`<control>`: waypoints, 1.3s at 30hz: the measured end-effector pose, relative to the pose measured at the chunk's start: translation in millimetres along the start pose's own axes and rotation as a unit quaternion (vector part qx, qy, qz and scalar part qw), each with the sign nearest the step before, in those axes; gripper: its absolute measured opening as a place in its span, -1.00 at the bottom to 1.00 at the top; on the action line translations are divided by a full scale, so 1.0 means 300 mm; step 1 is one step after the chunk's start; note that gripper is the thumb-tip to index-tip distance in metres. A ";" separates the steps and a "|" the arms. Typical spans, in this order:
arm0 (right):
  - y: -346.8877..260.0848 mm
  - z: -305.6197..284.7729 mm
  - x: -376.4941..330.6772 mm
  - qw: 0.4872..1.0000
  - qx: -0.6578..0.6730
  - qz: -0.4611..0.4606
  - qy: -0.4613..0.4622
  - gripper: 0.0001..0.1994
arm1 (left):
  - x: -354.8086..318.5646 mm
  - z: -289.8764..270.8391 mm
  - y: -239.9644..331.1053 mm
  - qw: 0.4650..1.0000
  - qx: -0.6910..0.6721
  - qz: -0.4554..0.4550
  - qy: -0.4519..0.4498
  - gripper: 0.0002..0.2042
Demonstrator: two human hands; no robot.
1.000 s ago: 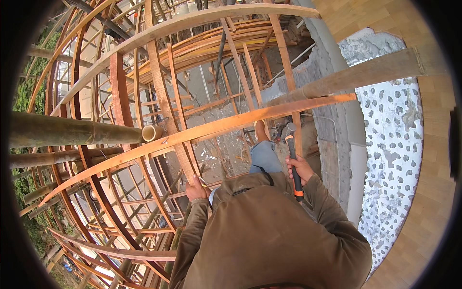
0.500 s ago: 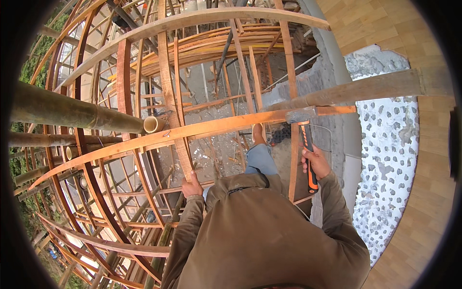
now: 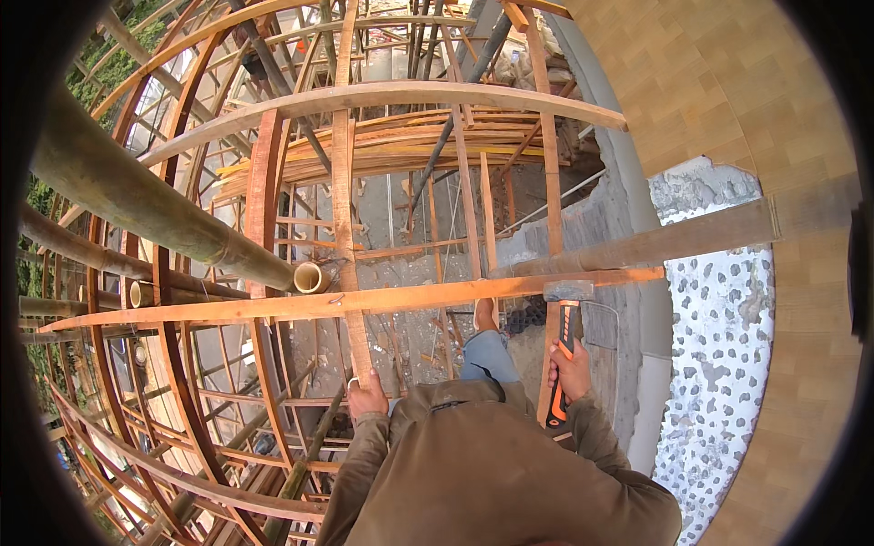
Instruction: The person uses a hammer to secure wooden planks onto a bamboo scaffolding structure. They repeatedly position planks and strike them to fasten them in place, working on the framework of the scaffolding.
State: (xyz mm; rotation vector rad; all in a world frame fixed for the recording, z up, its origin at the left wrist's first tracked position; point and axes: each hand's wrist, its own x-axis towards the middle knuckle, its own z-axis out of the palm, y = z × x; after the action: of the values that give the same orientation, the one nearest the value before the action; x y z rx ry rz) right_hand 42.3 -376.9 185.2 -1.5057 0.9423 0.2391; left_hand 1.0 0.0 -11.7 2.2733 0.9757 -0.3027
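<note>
My brown-sleeved torso fills the bottom of the view and runs off its lower edge, hiding my legs except for one blue-trousered knee (image 3: 489, 357) and the shoe past it. The fingers of my left hand (image 3: 368, 398) wrap behind the upright wooden slat (image 3: 344, 227), so I cannot see them. My right hand (image 3: 572, 369) covers the middle of the orange-and-black hammer handle (image 3: 563, 364). The thick green bamboo pole (image 3: 155, 205) vanishes into the dark rim at left.
</note>
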 end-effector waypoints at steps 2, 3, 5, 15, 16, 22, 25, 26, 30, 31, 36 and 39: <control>-0.016 -0.018 0.028 0.993 -0.074 -0.077 0.047 -0.83 | -0.004 -0.004 0.001 1.000 -0.001 -0.002 0.000 -0.41; -0.020 -0.031 0.040 0.991 -0.071 -0.102 0.050 -0.82 | -0.007 -0.005 0.003 1.000 -0.001 -0.007 0.000 -0.40; -0.023 -0.064 0.073 0.986 -0.074 -0.123 0.082 -0.82 | -0.015 -0.002 0.014 1.000 -0.001 -0.005 0.006 -0.38; 0.174 -0.215 0.373 0.889 -0.286 -0.253 0.251 -0.76 | -0.016 -0.020 0.053 1.000 0.010 -0.021 -0.005 -0.30; 0.194 -0.234 0.392 0.905 -0.294 -0.189 0.244 -0.77 | -0.018 -0.023 0.056 1.000 0.008 -0.017 -0.005 -0.29; 0.285 -0.276 0.453 0.918 -0.252 -0.214 0.219 -0.82 | -0.021 -0.017 0.065 1.000 0.011 0.012 0.018 -0.29; 0.304 -0.244 0.468 0.962 -0.099 -0.152 0.202 -0.90 | -0.015 -0.018 0.054 1.000 0.010 0.004 0.009 -0.26; 0.306 -0.231 0.467 0.966 -0.077 -0.158 0.188 -0.90 | -0.014 -0.017 0.052 1.000 0.016 -0.011 0.002 -0.26; 0.278 -0.208 0.446 0.977 -0.003 -0.119 0.176 -0.90 | -0.010 -0.015 0.045 1.000 -0.010 -0.013 -0.001 -0.31; 0.268 -0.207 0.438 0.979 0.015 -0.120 0.167 -0.90 | -0.009 -0.010 0.046 1.000 -0.012 -0.002 0.007 -0.32; 0.237 -0.214 0.416 0.981 0.005 -0.084 0.174 -0.89 | -0.007 0.005 0.042 1.000 0.006 -0.001 0.021 -0.39; 0.239 -0.217 0.418 0.982 0.037 -0.078 0.166 -0.90 | -0.013 0.023 0.033 0.997 -0.008 0.044 0.064 -0.37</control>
State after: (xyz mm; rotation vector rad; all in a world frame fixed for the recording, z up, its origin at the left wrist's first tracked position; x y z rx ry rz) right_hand 50.3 -478.6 64.1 -1.5698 1.0751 -0.1650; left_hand 5.5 -11.8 -10.6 2.3370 0.9349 -0.1117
